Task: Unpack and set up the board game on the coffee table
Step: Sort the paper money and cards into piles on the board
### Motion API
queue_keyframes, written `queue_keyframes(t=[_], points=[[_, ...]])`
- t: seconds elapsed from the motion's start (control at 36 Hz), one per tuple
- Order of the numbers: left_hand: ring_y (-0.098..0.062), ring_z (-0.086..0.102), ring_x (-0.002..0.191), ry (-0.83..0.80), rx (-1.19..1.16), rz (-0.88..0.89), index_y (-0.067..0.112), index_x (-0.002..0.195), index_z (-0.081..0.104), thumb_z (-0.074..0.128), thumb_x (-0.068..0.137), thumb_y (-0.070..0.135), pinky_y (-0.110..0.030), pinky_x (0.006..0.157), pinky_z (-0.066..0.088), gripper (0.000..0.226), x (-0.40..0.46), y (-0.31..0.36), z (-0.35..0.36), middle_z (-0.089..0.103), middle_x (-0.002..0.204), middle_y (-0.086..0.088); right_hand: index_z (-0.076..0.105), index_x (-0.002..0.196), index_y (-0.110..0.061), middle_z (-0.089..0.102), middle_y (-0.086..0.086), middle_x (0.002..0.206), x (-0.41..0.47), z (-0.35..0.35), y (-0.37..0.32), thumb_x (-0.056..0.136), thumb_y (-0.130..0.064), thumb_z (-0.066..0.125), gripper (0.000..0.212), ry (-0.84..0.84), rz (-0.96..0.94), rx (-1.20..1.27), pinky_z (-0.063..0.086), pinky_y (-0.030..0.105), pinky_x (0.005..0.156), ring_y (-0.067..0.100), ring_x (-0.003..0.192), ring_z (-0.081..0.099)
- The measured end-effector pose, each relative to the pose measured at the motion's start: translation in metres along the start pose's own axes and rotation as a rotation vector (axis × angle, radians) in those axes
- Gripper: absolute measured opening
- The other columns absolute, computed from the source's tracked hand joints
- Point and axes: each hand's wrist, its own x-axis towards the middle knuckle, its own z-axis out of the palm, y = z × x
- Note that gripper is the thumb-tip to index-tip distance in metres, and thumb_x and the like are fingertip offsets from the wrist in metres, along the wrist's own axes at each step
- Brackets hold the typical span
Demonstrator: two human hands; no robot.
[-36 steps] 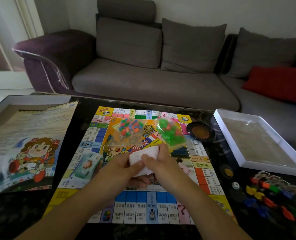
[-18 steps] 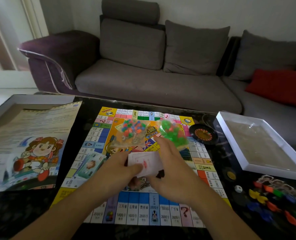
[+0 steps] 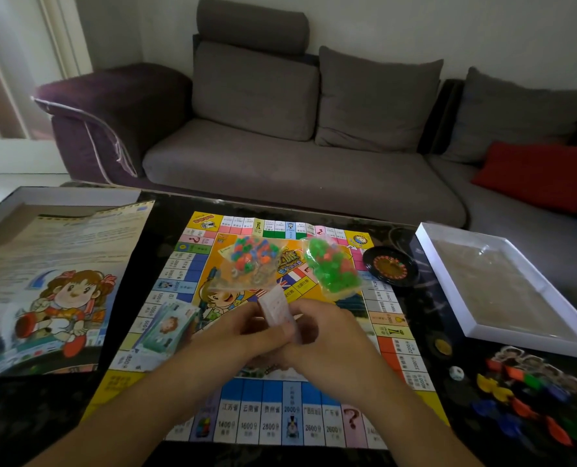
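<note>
Board (image 3: pixel 273 412): flat, centred on dark surface (image 3: pixel 165 230) for play. Card pack (image 3: pixel 278 310): pinched upright between left hand (image 3: pixel 236 335) and right hand (image 3: pixel 327 342), close together above board, probably for unwrapping. Two token bags (image 3: pixel 253 261) parked mid-board, unopened. Banknotes (image 3: pixel 165 328) at left edge.

The card stack (image 3: pixel 278 313) is half hidden between both hands, its print blurred.

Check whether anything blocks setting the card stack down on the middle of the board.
Yes. Both hands hold the card stack over the board, but two bags of plastic pieces lie on its centre, just beyond the stack.
</note>
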Motion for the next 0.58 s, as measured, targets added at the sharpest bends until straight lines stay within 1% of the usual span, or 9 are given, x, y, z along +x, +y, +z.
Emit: queue_keyframes(t=[0.11,0.17,0.22,0.31,0.36,0.42,0.47,0.56,0.58], points=[[-0.032,0.07,0.12,-0.095,-0.237,-0.011,0.023,0.133,0.066,0.065,0.098,0.037,-0.056,0.109,0.051,0.037,-0.005,0.006,0.006,0.075,0.126,-0.009,0.059,0.127,-0.047,0.079,-0.004,0.096,-0.005,0.008,-0.005,0.086,-0.045,0.079,0.046,-0.013,0.023,0.173,0.067,0.04,0.072,0.013,0.085,0.078],[-0.039,0.072,0.103,-0.114,-0.262,-0.016,0.017,0.127,0.071,0.066,0.096,0.041,-0.051,0.092,0.056,0.039,-0.005,0.006,0.004,0.075,0.119,-0.013,0.049,0.138,-0.046,0.079,-0.001,0.098,-0.007,0.012,-0.009,0.086,-0.041,0.08,0.06,-0.018,0.043,0.236,0.066,0.036,0.069,0.015,0.083,0.078],[-0.03,0.065,0.077,-0.096,-0.263,-0.029,0.009,0.122,0.074,0.069,0.093,0.043,-0.039,0.073,0.055,0.045,-0.006,0.008,0.001,0.074,0.101,-0.016,0.036,0.149,-0.045,0.078,0.0,0.102,-0.008,0.013,-0.011,0.087,-0.036,0.08,0.076,-0.029,0.049,0.26,0.066,0.034,0.07,0.015,0.083,0.079],[-0.034,0.056,0.079,-0.087,-0.235,-0.03,0.006,0.118,0.075,0.07,0.09,0.048,-0.038,0.068,0.054,0.051,-0.006,0.009,-0.001,0.071,0.102,-0.03,0.023,0.155,-0.049,0.079,-0.001,0.1,-0.01,0.013,-0.014,0.093,-0.032,0.078,0.085,-0.079,0.042,0.252,0.067,0.04,0.075,0.019,0.079,0.08],[-0.038,0.055,0.081,-0.067,-0.229,-0.032,0.006,0.116,0.076,0.07,0.089,0.05,-0.039,0.068,0.055,0.052,-0.004,0.008,-0.002,0.072,0.101,-0.029,0.021,0.155,-0.052,0.08,-0.002,0.099,-0.01,0.012,-0.016,0.094,-0.034,0.077,0.085,-0.102,0.042,0.242,0.067,0.044,0.078,0.019,0.079,0.08],[-0.037,0.058,0.08,-0.05,-0.209,-0.033,0.005,0.115,0.076,0.071,0.089,0.053,-0.04,0.07,0.055,0.054,-0.003,0.006,-0.002,0.073,0.099,-0.027,0.02,0.155,-0.054,0.08,-0.002,0.101,-0.01,0.012,-0.017,0.095,-0.035,0.077,0.085,-0.123,0.048,0.241,0.067,0.044,0.079,0.019,0.08,0.08],[-0.038,0.065,0.084,-0.028,-0.192,-0.043,0.006,0.115,0.075,0.072,0.087,0.056,-0.044,0.079,0.056,0.057,-0.002,0.005,-0.004,0.075,0.106,-0.026,0.016,0.156,-0.054,0.079,-0.001,0.106,-0.01,0.012,-0.017,0.095,-0.035,0.077,0.089,-0.149,0.057,0.231,0.067,0.042,0.08,0.018,0.081,0.08],[-0.037,0.074,0.106,0.02,-0.201,-0.072,0.005,0.118,0.073,0.072,0.087,0.053,-0.056,0.102,0.055,0.058,-0.001,0.006,-0.007,0.077,0.114,-0.02,0.01,0.157,-0.058,0.077,0.0,0.115,-0.01,0.008,-0.018,0.09,-0.032,0.083,0.102,-0.197,0.094,0.233,0.066,0.044,0.085,0.02,0.083,0.08],[-0.036,0.074,0.11,0.031,-0.212,-0.077,0.004,0.12,0.072,0.072,0.088,0.051,-0.06,0.105,0.053,0.057,-0.002,0.008,-0.008,0.077,0.115,-0.018,0.009,0.156,-0.061,0.076,-0.001,0.117,-0.01,0.005,-0.019,0.088,-0.032,0.086,0.107,-0.219,0.112,0.224,0.066,0.044,0.085,0.02,0.082,0.08]])
